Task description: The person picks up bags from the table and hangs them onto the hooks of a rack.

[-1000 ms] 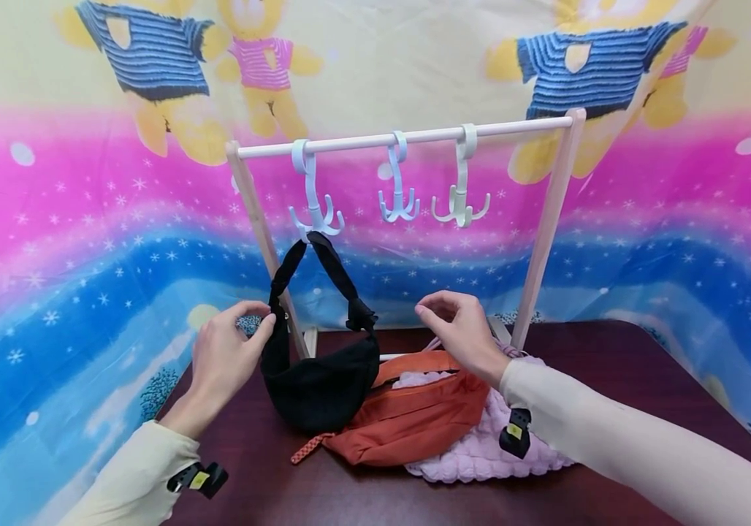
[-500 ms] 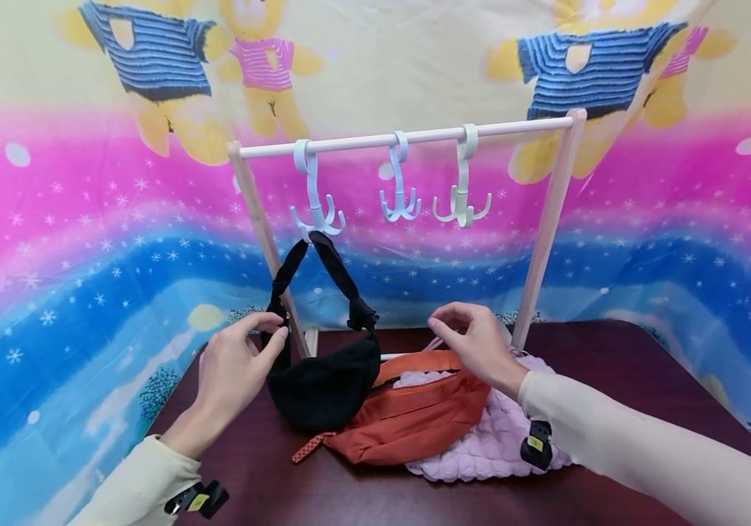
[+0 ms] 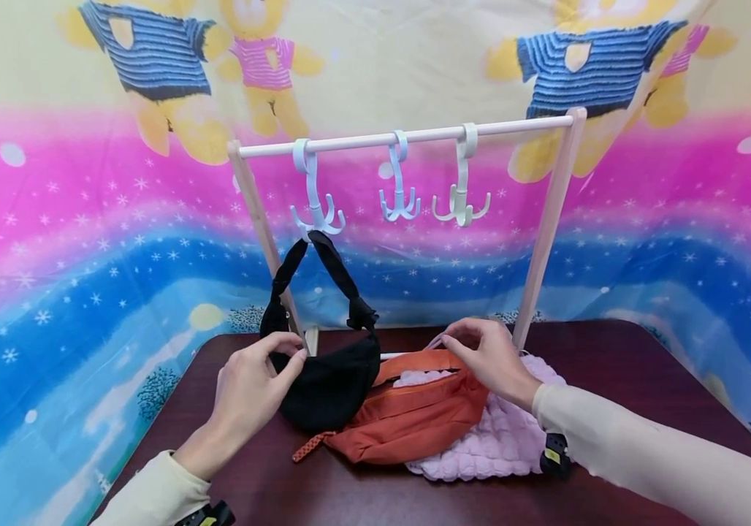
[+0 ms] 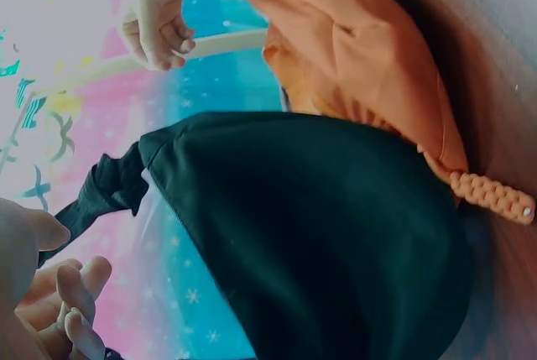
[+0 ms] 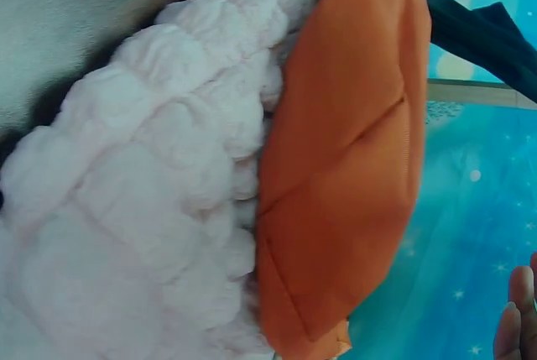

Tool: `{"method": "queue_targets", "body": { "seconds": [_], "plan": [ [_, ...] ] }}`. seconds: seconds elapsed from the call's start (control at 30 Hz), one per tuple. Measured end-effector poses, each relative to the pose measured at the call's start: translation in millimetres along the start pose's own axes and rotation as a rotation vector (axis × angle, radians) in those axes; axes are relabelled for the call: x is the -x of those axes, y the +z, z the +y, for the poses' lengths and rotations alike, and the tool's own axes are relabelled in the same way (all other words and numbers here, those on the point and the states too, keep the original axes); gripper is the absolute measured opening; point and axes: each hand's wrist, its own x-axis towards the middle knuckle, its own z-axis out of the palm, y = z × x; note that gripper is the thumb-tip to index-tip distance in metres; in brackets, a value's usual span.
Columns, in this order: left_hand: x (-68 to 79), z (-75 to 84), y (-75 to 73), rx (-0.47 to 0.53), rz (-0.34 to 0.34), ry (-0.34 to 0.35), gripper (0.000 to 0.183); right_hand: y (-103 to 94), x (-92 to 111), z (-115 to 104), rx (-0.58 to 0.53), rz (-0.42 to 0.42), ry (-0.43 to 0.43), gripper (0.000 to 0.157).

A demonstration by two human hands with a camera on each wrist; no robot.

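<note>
A black shoulder bag (image 3: 329, 383) hangs by its knotted strap from the left hook, its body low over the table. My left hand (image 3: 253, 383) overlaps the bag's left side in the head view, thumb and fingers curved and apart; the left wrist view shows these fingers (image 4: 75, 293) beside the strap, holding nothing. Right of the black bag lies an orange waist bag (image 3: 415, 424), on top of a puffy pink bag (image 3: 510, 446). My right hand (image 3: 490, 358) hovers at the orange bag's upper edge, near a thin pink cord, with fingers loosely bent around nothing.
A wooden rack (image 3: 549, 234) with a white rail (image 3: 513, 128) stands across the back of the dark table (image 3: 625, 387). Three pronged hooks hang from it: a pale blue hook (image 3: 313, 193), another blue hook (image 3: 398, 183) and a greenish hook (image 3: 461, 183). A printed cloth (image 3: 73, 241) surrounds the table.
My left hand has let go of the black bag's upper left edge and moved down and right. My right hand has shifted right and lower. The bags stay nearly in place.
</note>
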Motion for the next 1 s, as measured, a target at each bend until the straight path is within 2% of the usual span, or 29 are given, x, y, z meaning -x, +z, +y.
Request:
{"method": "queue_targets", "body": {
  "seconds": [0.37,0.67,1.0],
  "plan": [
    [8.2,11.0,10.5,0.013,-0.037,0.025,0.008,-0.9,9,12,0.020,-0.033,0.018,0.010],
    [16.5,13.5,23.3,0.027,-0.116,0.012,0.006,-0.3,16,19,0.032,-0.060,0.033,0.007],
    [26.1,18.4,39.1,-0.002,-0.203,0.005,0.007,-1.4,22,26,0.073,-0.069,0.079,0.010]
  ]
}}
